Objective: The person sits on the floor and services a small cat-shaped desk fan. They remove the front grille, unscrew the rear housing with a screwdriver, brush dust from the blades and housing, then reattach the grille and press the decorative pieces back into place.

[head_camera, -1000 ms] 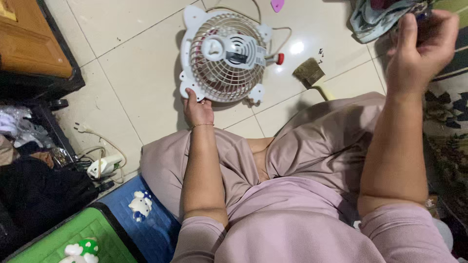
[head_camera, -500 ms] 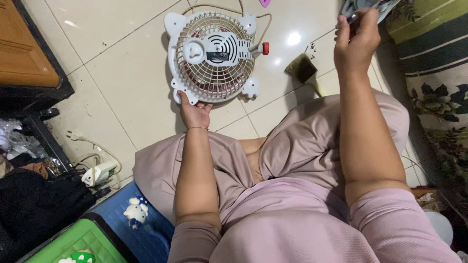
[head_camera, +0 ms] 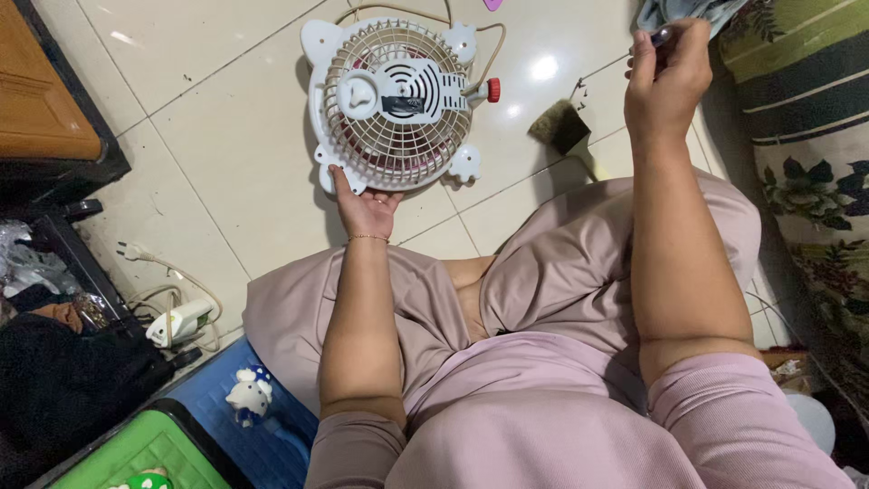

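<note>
At twelve o'clock on glossy tile, left hand grips the round wire-grilled fan; right hand pinches a small metal piece.

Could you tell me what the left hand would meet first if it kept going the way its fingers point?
The left hand already touches the fan at its lower rim; going on, it would press against the white grille.

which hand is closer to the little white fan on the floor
Left. The left hand grips the lower rim of the fan; the right hand is raised well off to its right, pinching a small dark object.
</note>
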Demonstrator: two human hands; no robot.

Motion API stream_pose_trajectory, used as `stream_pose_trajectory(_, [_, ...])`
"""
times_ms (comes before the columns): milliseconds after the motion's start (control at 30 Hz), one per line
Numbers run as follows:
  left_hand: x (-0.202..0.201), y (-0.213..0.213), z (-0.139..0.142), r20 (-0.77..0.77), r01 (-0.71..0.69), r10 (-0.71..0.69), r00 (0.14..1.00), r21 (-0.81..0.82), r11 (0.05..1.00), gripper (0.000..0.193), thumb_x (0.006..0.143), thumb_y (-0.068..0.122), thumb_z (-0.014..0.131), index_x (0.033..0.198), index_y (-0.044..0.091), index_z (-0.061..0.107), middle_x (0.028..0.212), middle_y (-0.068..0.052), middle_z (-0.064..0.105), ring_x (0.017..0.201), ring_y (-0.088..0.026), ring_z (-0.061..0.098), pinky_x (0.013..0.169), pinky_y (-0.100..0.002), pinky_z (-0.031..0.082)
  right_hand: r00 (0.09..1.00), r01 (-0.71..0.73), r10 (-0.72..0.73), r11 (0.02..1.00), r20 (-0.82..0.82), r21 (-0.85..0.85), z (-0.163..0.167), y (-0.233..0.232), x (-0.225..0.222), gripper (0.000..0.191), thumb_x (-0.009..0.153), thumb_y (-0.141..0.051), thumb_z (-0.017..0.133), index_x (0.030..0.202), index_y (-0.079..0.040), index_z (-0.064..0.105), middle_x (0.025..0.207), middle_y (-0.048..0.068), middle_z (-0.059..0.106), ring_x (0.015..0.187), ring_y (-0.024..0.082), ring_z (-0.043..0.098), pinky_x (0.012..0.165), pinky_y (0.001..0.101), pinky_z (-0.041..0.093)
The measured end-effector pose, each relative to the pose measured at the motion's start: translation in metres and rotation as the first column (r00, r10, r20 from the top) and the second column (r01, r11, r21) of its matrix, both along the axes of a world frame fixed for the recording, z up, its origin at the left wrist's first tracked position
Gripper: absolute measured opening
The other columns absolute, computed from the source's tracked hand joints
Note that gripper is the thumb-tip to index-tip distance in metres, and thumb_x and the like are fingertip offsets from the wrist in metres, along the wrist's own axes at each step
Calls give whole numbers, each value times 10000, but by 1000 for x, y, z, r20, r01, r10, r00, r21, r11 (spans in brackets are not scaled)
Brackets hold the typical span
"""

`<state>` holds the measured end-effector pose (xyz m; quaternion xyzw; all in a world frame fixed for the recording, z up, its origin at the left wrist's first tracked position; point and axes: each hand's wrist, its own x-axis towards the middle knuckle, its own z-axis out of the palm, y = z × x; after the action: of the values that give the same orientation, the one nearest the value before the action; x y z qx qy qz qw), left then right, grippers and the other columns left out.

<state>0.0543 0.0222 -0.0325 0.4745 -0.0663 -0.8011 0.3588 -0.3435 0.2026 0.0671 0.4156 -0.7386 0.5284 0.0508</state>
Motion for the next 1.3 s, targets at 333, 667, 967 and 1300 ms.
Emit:
stream_pose_trajectory(333, [-5,3,5,18,20,-19,1000,-14,1000,957,835,741,548,1559,144,360,1548,-164,455,1387,-403,509,1122,-702,379,994,-24,33,996,108,-80,4,8,-1,178,1177,37,677,1194,16,501,1011,66,646,797,116,707,675,257,630])
stream_pose_trajectory(667, [-24,19,-12,16,146,-146,989,26,989,1007,782,826,492,1546,179,386,1523,-133,513,1354,-373,541,1129,-618,370,905,-54,169,956,391,-287,12,34,-12,186,1225,-33,644,1239,-26,458,1007,134,664,792,198,700,669,349,636])
stream_pose_trajectory(967, [-41,30,-6,-32,124,-122,992,61,990,1070,799,868,413,1576,139,308,1532,-165,482,1336,-372,555,1118,-574,435,652,7,223,954,725,-299,66,54,67,176,1240,-49,629,1175,-14,469,970,195,685,759,238,695,695,388,626])
stream_pose_trajectory(1300, [-43,36,-9,-49,217,-220,974,-57,975,1064,935,894,270,1535,27,405,1386,-305,560,1075,-441,613,759,-462,426,462,-128,264,965,846,-231,52,28,164,157,1133,-86,614,1186,-29,477,1075,159,671,873,217,691,797,411,639])
